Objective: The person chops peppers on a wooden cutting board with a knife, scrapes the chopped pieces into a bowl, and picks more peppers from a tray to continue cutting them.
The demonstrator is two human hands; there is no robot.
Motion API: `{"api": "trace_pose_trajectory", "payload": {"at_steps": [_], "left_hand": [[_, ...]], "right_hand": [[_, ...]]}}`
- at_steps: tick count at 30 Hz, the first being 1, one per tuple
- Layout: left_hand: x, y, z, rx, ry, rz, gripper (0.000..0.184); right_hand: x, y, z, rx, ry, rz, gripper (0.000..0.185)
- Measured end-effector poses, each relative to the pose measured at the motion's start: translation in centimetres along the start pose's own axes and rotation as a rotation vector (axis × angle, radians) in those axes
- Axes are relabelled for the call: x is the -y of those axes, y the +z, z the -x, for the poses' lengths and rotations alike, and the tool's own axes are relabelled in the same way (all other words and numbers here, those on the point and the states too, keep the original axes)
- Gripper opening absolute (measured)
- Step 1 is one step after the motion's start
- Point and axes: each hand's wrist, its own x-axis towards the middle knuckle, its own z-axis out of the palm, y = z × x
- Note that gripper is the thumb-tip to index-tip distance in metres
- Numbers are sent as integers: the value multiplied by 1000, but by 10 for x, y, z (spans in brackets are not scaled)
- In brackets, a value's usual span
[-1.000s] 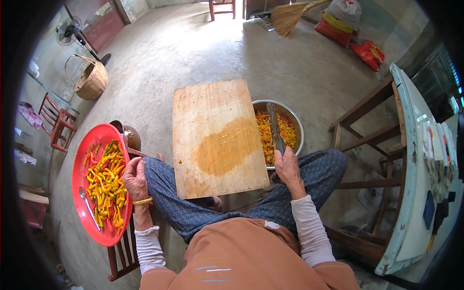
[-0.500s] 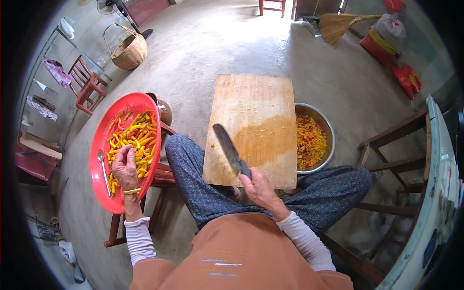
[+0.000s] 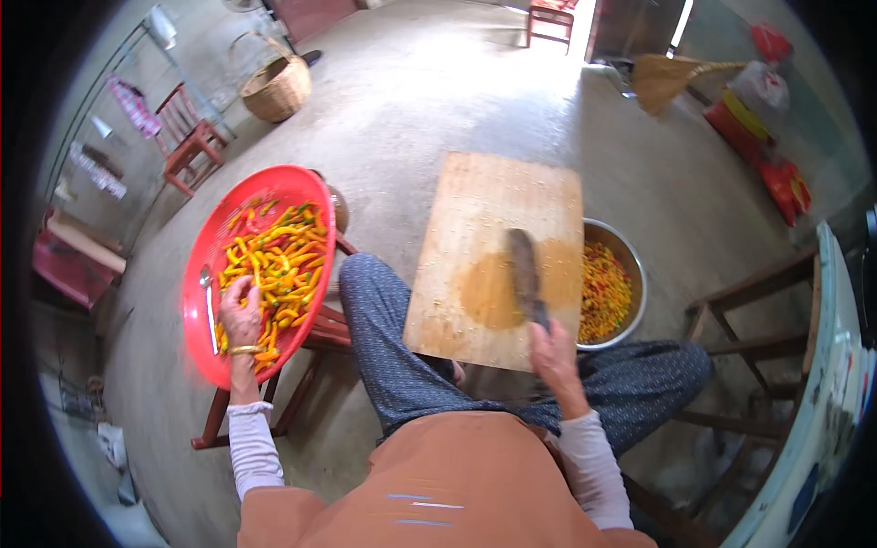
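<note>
My right hand (image 3: 554,356) grips the dark handle of a kitchen knife (image 3: 525,274). Its blade, slightly blurred, points away from me over the right half of a wooden cutting board (image 3: 457,219) that has a wet patch and small yellow bits on it. To the left, my left hand (image 3: 241,320), with a bracelet at the wrist, reaches over a red plastic basket (image 3: 195,320). Its fingers are pinched together among yellow, orange and red chili peppers (image 3: 288,251); what lies between them is hidden. A metal spoon (image 3: 209,301) rests along the basket's left side.
Right of the board, a metal bowl (image 3: 642,292) holds chopped peppers (image 3: 605,297). The basket rests on a red wooden stool or chair (image 3: 329,329). A wooden frame with a pale green top (image 3: 827,365) stands close on the right. Farther off are a wicker basket (image 3: 277,89) and a broom (image 3: 665,84).
The knife has moved from the left part of the board to the right, and its blade has turned more upright in view. My left hand stays at the peppers. The view has shifted slightly.
</note>
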Motion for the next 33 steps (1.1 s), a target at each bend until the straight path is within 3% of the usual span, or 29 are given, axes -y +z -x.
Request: {"api": "trace_pose_trajectory", "payload": {"at_steps": [2,3,9,13,17,19,24,30,33], "left_hand": [[-7,0,-4,-2,40,-70,20],[-8,0,-6,-2,56,-103,21],[-4,17,-29,72,196,-175,21],[-20,42,-46,236,305,-103,28],[-35,60,-61,412,398,-320,36],[-44,64,-68,619,252,-517,35],[-36,70,-74,640,103,-404,28],[-33,69,-71,622,202,-470,29],[-27,71,-65,492,305,-444,28]], "right_hand": [[12,-27,2,-69,161,-72,22],[-25,-35,-6,-131,67,-78,24],[-22,-76,-3,-352,193,-131,23],[-11,-68,5,-258,135,-167,22],[-7,-51,12,-130,92,-181,21],[-4,-44,13,-106,102,-180,20],[-1,-40,15,-104,93,-155,19],[-2,-40,15,-102,108,-148,21],[0,-40,16,-107,108,-129,21]]}}
